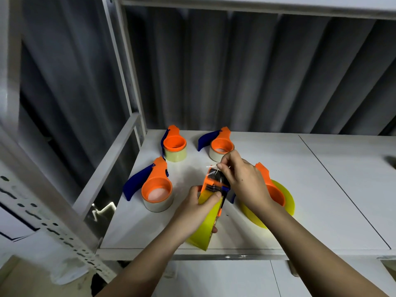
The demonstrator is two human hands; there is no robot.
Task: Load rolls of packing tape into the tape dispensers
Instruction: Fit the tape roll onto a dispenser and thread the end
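Note:
My left hand (pixel 196 207) grips an orange dispenser (pixel 212 183) with a yellow-green tape roll (pixel 205 230) mounted on it, held on edge above the white shelf (pixel 300 189). My right hand (pixel 242 179) pinches the clear tape end (pixel 215 169) at the dispenser's top. Three orange-and-blue dispensers with pale tape rolls lie flat: back left (pixel 174 146), back middle (pixel 220 145), front left (pixel 157 192). Another orange dispenser (pixel 274 189) sits on a yellow roll (pixel 287 200) to the right, partly hidden by my right hand.
A white metal shelf frame (pixel 126 82) rises at the left, with a perforated upright (pixel 42 211) nearer me. Grey corrugated wall stands behind. The shelf's front edge (pixel 192 251) runs under my forearms. The right half of the shelf is bare.

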